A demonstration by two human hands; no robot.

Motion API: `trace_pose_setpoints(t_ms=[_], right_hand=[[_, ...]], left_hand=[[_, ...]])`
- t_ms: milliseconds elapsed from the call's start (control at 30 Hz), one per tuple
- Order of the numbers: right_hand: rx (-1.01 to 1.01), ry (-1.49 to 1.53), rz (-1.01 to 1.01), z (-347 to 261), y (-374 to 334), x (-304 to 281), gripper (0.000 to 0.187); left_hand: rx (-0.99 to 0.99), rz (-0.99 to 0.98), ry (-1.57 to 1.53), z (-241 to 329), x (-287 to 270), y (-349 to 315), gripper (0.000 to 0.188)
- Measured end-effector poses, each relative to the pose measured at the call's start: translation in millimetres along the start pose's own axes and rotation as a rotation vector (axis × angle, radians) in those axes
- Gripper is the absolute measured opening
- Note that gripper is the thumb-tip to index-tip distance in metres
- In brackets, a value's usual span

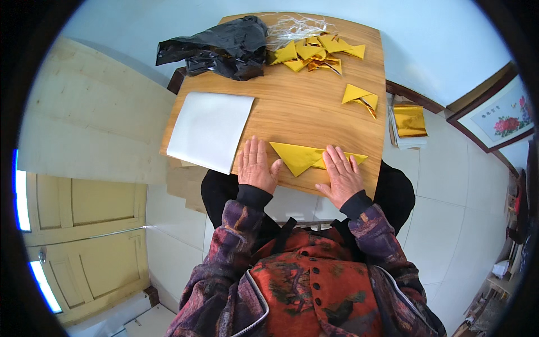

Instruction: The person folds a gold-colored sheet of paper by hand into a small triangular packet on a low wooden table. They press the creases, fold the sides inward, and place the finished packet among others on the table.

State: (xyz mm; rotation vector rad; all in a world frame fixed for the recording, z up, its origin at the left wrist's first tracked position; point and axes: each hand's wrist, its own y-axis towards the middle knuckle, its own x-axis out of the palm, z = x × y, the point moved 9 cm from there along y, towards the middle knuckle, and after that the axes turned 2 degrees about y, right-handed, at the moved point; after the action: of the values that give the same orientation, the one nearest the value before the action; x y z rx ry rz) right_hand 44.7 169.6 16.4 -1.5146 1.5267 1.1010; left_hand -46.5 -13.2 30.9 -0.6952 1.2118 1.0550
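Note:
A sheet of shiny gold paper (294,158), folded into a long shape with a triangular point toward me, lies along the table's near edge. Flat on the wood at its left end rests my left hand (258,168), fingers stretched out, holding nothing. My right hand (341,178) lies with extended fingers over the paper's right part and covers some of it. Farther off to the right sits a separate folded gold piece (359,99). At the back, several similar gold folded pieces (309,51) are heaped together.
On the wooden table (297,106), white paper (211,129) lies left of my left hand. A crumpled black plastic bag (231,48) and tangled white strips (300,29) are at the back. Beyond the right edge, gold sheets (410,120) top a low stack. A framed flower picture (502,119) leans farther right.

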Motion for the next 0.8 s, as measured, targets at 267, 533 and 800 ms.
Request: trace_pose_setpoints(t_ms=[267, 533, 800], right_hand=[[0.007, -0.132, 0.005, 5.0, 1.0, 9.5, 0.073], [-0.012, -0.017, 0.023, 9.2, -2.8, 4.2, 0.079], [0.112, -0.138, 0.024, 28.2, -24.3, -18.3, 0.074]], left_hand=[[0.391, -0.203, -0.146, 101.0, 49.1, -6.9, 0.083], [0.449, -0.186, -0.056, 90.7, 59.7, -13.2, 0.091], [0.527, -0.242, 0.03, 92.3, 52.6, -5.1, 0.076]])
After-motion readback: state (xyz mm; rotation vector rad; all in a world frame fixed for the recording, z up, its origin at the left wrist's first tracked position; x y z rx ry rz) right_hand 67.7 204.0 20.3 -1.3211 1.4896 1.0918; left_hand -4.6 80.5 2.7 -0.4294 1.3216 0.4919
